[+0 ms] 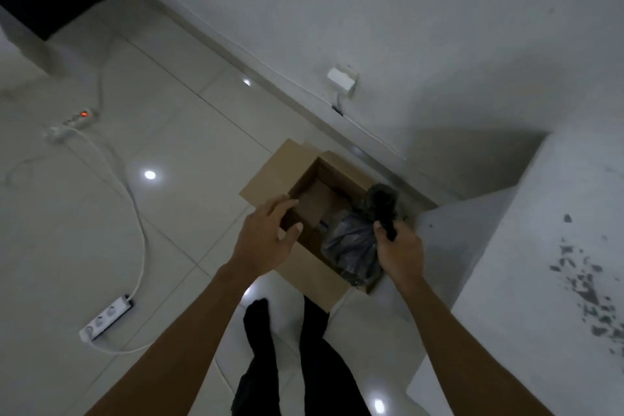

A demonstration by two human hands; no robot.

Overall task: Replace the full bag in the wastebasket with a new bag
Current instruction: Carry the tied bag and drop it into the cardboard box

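My forearms reach down over my dark-clad legs [270, 348] to the open cardboard box [305, 267] serving as the wastebasket, set on the pale glossy tiled floor [169, 230] close to the white wall [371, 27]. My right hand [400, 248] is clenched on the gathered neck of the full black bag [353, 243], which sits in the box's right side, while my left hand [266, 233] hovers spread and empty at the near-left rim. Step in hand, I judge: lifting the bag out, which calls for a straight upward pull with the box steadied; two power strips [106, 317] lie well to the left.
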